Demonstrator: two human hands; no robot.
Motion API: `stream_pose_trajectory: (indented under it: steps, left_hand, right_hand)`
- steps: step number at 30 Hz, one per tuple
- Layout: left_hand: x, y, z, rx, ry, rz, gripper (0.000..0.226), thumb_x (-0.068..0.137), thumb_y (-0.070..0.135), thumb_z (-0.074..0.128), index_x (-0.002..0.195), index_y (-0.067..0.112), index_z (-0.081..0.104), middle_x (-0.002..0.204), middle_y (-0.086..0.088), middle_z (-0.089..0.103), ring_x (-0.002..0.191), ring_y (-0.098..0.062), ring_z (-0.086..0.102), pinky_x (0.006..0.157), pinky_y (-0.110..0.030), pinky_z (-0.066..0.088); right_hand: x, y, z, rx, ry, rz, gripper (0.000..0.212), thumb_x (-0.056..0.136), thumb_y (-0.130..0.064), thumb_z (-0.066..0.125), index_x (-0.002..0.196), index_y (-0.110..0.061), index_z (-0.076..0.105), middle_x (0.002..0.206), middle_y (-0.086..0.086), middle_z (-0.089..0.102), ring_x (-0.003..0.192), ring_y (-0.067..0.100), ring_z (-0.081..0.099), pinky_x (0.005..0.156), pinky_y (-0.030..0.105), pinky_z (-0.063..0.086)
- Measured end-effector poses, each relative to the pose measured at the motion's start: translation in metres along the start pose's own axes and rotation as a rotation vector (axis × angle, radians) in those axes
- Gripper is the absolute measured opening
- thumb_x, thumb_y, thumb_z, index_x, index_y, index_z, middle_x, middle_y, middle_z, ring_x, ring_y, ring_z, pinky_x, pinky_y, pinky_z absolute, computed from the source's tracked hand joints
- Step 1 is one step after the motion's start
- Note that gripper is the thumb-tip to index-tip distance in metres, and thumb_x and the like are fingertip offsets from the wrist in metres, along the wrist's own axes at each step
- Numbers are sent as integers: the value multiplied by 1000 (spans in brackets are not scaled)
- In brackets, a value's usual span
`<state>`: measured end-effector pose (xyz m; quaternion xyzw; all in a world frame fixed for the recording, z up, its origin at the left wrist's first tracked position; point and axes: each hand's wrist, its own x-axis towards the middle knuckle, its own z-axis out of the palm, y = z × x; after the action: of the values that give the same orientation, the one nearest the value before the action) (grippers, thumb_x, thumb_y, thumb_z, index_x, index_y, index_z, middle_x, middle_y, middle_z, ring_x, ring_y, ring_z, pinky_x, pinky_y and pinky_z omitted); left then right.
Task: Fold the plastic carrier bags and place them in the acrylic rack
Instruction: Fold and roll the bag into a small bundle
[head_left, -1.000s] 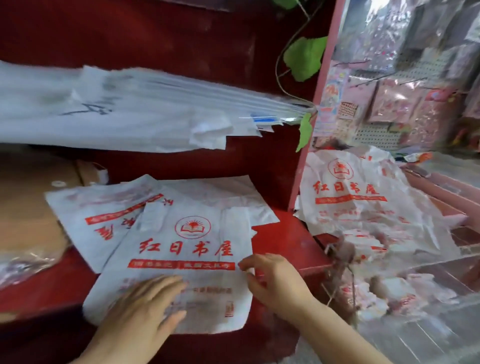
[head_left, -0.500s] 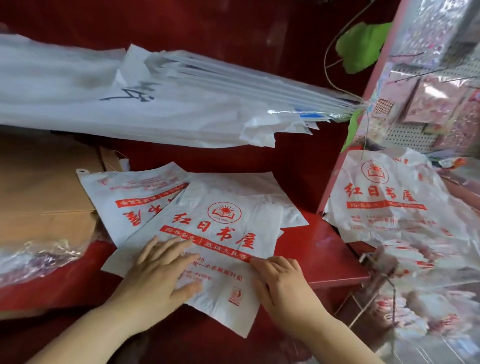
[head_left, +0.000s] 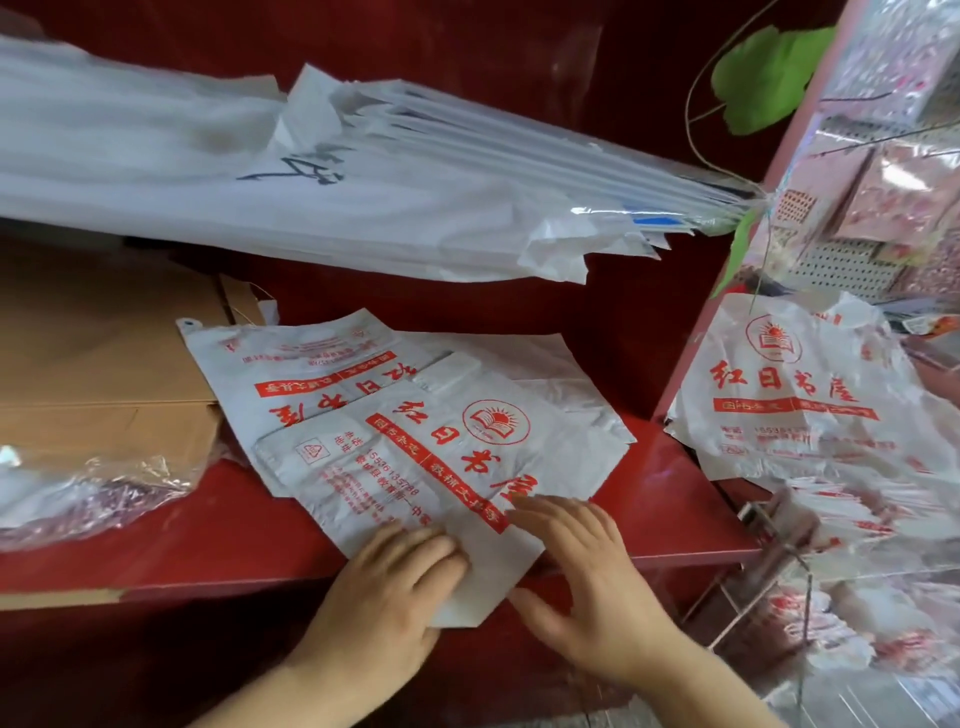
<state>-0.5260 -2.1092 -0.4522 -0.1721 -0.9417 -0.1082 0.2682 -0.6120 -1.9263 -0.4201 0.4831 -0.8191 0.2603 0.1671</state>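
A white carrier bag with red print (head_left: 415, 462) lies flat and slanted on the red shelf (head_left: 208, 540), its near corner hanging over the shelf's front edge. My left hand (head_left: 395, 587) rests on that near corner with its fingers laid flat. My right hand (head_left: 587, 577) presses the bag's right lower edge with straight, spread fingers. A second printed bag (head_left: 291, 364) lies under it, further back and left. The clear acrylic rack (head_left: 779, 603) stands low at the right and holds folded bags.
A thick stack of white plastic bags (head_left: 311, 192) hangs across above the shelf. Brown cardboard (head_left: 93, 374) and a crinkled clear packet (head_left: 83, 493) lie at the left. More printed bags (head_left: 789, 395) are heaped at the right, beside hanging packaged goods (head_left: 893, 197).
The bag has turned clockwise and slid toward me. Both hands have drawn closer together at its near corner, and the view has shifted left and down.
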Motion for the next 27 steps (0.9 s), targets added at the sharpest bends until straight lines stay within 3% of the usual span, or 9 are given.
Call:
stream_pose_trajectory:
  steps: [2, 5, 8, 13, 17, 20, 22, 24, 27]
  left_hand:
    - [-1, -6, -8, -101, 37, 4, 31, 55, 19, 60, 86, 24, 59, 94, 8, 65, 97, -5, 51, 90, -26, 38]
    - [-7, -18, -24, -258, -7, -72, 18, 65, 27, 50, 75, 30, 63, 92, 20, 66, 101, 10, 53, 93, -8, 37]
    - [-16, -31, -39, -319, 7, -203, 18, 68, 36, 54, 82, 31, 65, 84, 35, 61, 95, 24, 50, 86, 1, 36]
    - [-17, -43, -54, -508, 50, -595, 35, 62, 58, 53, 73, 28, 67, 74, 13, 68, 76, -6, 62, 60, -13, 42]
    - [-13, -43, -55, -599, 115, -683, 12, 83, 36, 56, 75, 39, 64, 76, 41, 60, 77, 20, 55, 66, 2, 37]
    - [-12, -41, -55, -617, 185, -723, 23, 92, 14, 53, 78, 33, 57, 81, 32, 59, 84, 14, 50, 68, -3, 34]
    - [-11, -40, -55, -596, 168, -727, 17, 92, 10, 48, 95, 24, 58, 100, 16, 59, 95, 1, 53, 81, -13, 33]
    - [-13, -42, -53, -552, 152, -728, 18, 92, 12, 47, 105, 11, 60, 106, 7, 61, 102, -7, 53, 83, -17, 34]
    - [-16, -44, -59, -522, 124, -688, 17, 91, 14, 49, 81, 24, 57, 84, 19, 68, 84, 7, 58, 67, -2, 37]
  right_hand:
    - [4, 17, -6, 16, 4, 53, 41, 70, -37, 54, 109, -25, 57, 113, -6, 63, 110, 7, 48, 97, 20, 34]
    - [15, 38, -17, -90, -36, 166, 51, 67, -47, 46, 103, -18, 68, 114, 0, 64, 109, 18, 56, 93, 42, 45]
    - [19, 49, -26, -184, -248, 351, 91, 52, -70, 25, 127, -26, 51, 137, -10, 43, 131, 12, 34, 107, 24, 15]
    - [4, 45, -23, -42, -104, 422, 96, 49, -75, 37, 127, -20, 50, 123, -21, 38, 119, 2, 34, 98, 16, 14]
    - [1, 35, -18, -70, -65, 465, 100, 46, -75, 36, 132, -24, 43, 128, -18, 42, 125, 6, 36, 97, 14, 7]
    - [8, 25, -10, -46, -7, 526, 95, 51, -75, 42, 132, -25, 42, 128, -12, 49, 124, 9, 39, 91, 12, 8]
    - [16, 22, -4, 44, 88, 596, 70, 69, -54, 65, 128, -22, 46, 121, -10, 54, 118, 9, 45, 87, 13, 12]
    - [26, 23, -2, 136, 177, 676, 46, 80, -22, 67, 123, -17, 51, 118, -6, 56, 112, 10, 50, 86, 16, 20]
    - [34, 33, -9, 197, 216, 749, 43, 81, 3, 54, 122, -10, 53, 118, 4, 56, 97, 11, 49, 72, 13, 30]
